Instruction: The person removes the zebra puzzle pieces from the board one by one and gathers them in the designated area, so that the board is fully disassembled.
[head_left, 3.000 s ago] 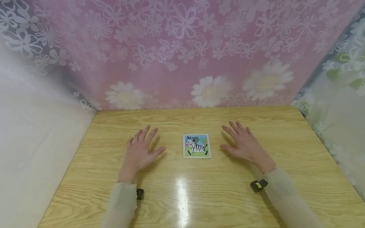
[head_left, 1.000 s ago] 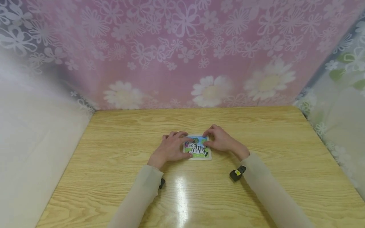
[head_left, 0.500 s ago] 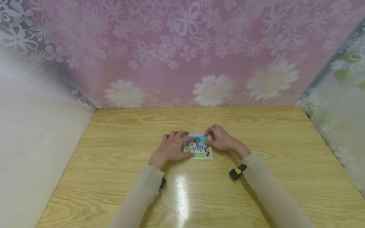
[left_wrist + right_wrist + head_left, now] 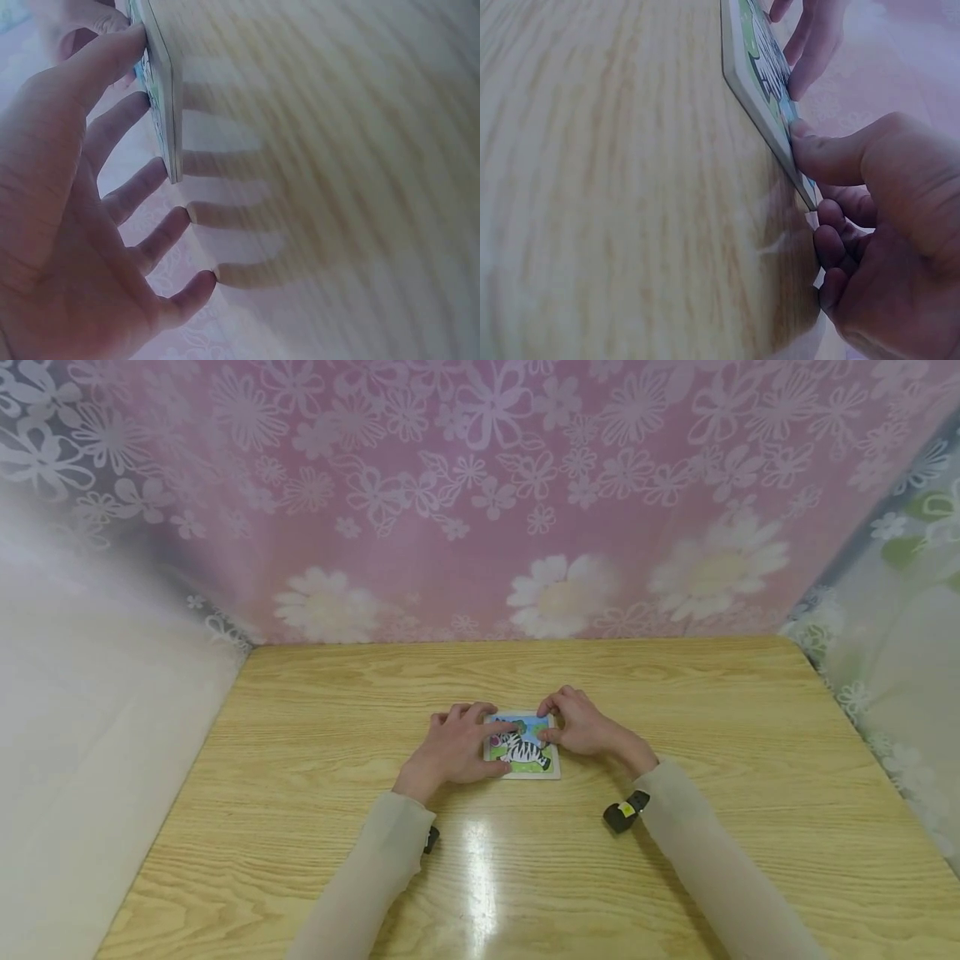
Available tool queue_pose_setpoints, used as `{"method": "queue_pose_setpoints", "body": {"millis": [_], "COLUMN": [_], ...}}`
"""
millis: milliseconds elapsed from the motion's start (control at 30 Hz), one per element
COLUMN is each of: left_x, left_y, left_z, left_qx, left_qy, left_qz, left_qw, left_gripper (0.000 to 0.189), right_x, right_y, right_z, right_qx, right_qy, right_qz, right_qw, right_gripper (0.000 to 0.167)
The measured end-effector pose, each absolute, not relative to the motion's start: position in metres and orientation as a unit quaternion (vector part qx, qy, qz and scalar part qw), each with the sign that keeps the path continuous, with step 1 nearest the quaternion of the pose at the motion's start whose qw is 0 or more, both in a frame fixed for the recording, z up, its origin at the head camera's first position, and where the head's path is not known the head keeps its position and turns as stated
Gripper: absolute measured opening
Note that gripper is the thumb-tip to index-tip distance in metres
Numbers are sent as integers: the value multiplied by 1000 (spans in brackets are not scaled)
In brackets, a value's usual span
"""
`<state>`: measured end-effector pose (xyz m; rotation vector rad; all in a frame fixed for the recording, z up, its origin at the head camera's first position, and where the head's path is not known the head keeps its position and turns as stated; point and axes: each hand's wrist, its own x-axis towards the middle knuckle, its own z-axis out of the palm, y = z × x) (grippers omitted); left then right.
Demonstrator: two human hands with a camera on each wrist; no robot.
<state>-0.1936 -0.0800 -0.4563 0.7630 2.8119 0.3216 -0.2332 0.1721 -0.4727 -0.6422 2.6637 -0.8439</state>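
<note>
A small square zebra puzzle (image 4: 528,752) with a pale wooden frame lies flat on the table. My left hand (image 4: 452,747) reaches over its left side with the fingers spread. In the left wrist view, the thumb (image 4: 112,56) and index fingertip touch the picture, the middle fingertip is at the frame's corner, and the other two fingertips rest on the table. My right hand (image 4: 588,727) grips the far right corner. The right wrist view shows its thumb (image 4: 832,154) pressed on the face, the index finger at the edge, and the remaining fingers curled against the table.
The wood-grain table (image 4: 300,710) extends around both hands. Behind it hangs a pink floral curtain (image 4: 420,527), with pale cloth walls at left and right. Black wrist straps with cameras (image 4: 620,817) sit at the cuffs.
Three seconds ago both hands hovered apart on either side of the puzzle. They came inward and now touch it. Over the last second, they have hardly moved.
</note>
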Motion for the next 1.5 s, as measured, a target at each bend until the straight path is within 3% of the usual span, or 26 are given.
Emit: {"method": "queue_pose_setpoints", "body": {"millis": [633, 1233, 1500], "left_x": [-194, -196, -197], "left_y": [-79, -75, -76], "left_z": [-457, -454, -455], "left_qx": [255, 249, 246], "left_qy": [954, 957, 956], "left_qz": [111, 97, 101], "left_qw": [107, 116, 122], "left_gripper": [63, 64, 65], "right_x": [-230, -240, -235], "right_y": [171, 169, 171], "right_z": [-473, -465, -471], "right_qx": [-215, -233, -225], "right_qy": [917, 921, 911], "right_qz": [-312, -271, -319], "right_qw": [125, 153, 134], "right_gripper": [27, 28, 29]}}
